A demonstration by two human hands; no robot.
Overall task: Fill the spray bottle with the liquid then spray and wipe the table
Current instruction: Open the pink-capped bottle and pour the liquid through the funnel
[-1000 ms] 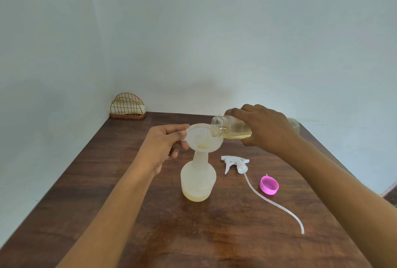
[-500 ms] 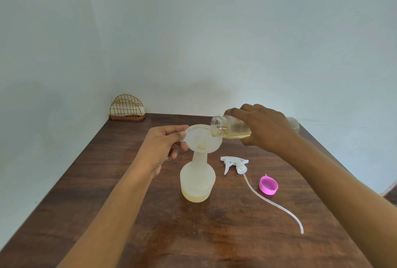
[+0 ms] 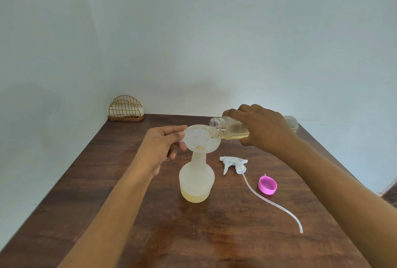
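A translucent white spray bottle stands upright mid-table with a shallow layer of yellowish liquid at its bottom. A white funnel sits in its neck. My left hand pinches the funnel's rim tab on the left. My right hand grips a clear bottle of yellowish liquid, tipped almost level, its open mouth over the funnel's right edge. The white trigger spray head with its long clear tube lies on the table to the right of the spray bottle.
A pink cap lies open side up on the brown wooden table, right of the spray head. A gold wire napkin holder stands in the far left corner against the walls. The table's right edge runs close behind my right forearm.
The liquid level in the spray bottle has risen slightly. Both hands and the tipped bottle hold nearly the same position.
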